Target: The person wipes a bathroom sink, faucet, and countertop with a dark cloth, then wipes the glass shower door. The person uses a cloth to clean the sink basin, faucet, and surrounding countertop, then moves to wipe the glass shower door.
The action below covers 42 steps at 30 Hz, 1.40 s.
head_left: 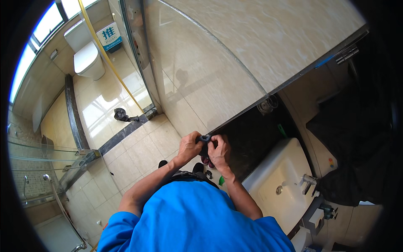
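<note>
In front of my waist, both hands meet on a small black bunched thing (204, 138). It looks soft, like thin plastic or cloth, and its upper edge curls into a loop. My left hand (190, 145) pinches its left side, with the fingers closed. On the other side my right hand (219, 150) grips it between thumb and fingers. The lower part of the black thing is hard to tell from the dark countertop (252, 138) behind it.
A white washbasin (273, 185) with a metal tap (308, 183) is to the right. Farther left, a crumpled black bundle (121, 114) lies by a glass door's dark sill (121, 135). Beyond it stand a white toilet (89, 59) and a sign (110, 37). Dark clothing (357, 138) hangs at right.
</note>
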Available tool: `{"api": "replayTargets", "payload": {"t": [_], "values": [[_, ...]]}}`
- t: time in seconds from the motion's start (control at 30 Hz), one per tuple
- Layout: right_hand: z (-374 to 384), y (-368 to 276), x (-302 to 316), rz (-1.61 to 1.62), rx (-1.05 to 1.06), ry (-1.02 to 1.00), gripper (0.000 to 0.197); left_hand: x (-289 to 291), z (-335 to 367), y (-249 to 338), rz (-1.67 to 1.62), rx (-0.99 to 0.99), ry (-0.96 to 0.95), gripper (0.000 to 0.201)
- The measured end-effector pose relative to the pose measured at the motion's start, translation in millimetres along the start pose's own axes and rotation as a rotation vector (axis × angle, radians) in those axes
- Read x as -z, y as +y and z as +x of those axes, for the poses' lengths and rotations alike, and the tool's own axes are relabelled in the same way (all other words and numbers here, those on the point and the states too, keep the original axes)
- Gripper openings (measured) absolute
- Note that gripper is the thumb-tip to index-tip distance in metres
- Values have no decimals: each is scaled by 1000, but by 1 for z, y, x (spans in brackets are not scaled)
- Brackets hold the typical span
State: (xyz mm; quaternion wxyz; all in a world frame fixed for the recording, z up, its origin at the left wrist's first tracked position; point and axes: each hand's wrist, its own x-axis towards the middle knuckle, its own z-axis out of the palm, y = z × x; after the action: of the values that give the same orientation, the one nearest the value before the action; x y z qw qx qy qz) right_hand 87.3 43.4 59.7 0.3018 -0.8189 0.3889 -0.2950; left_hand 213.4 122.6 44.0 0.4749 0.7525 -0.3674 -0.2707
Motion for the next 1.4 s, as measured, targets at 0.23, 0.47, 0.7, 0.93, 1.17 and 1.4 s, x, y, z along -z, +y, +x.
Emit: {"api": "replayTargets", "payload": {"t": [0.23, 0.47, 0.7, 0.93, 1.17, 1.4], "values": [[-2, -16, -1, 135, -59, 65, 10, 14, 1, 10, -90, -81, 52, 15], [1, -29, -6, 298, -195, 161, 14, 34, 13, 33, -165, -272, 144, 14], [-2, -35, -14, 361, -322, 243, 20, 38, 17, 27, -160, -184, 59, 26], [-11, -52, -22, 351, -319, 335, 20, 42, 14, 7, -162, -109, -48, 34], [-7, -62, -20, 349, -285, 313, 19, 37, 20, 9, -346, 61, -104, 32], [-18, -74, -20, 275, -112, 24, 50, 38, 44, 7, -248, 1, 101, 22]]}}
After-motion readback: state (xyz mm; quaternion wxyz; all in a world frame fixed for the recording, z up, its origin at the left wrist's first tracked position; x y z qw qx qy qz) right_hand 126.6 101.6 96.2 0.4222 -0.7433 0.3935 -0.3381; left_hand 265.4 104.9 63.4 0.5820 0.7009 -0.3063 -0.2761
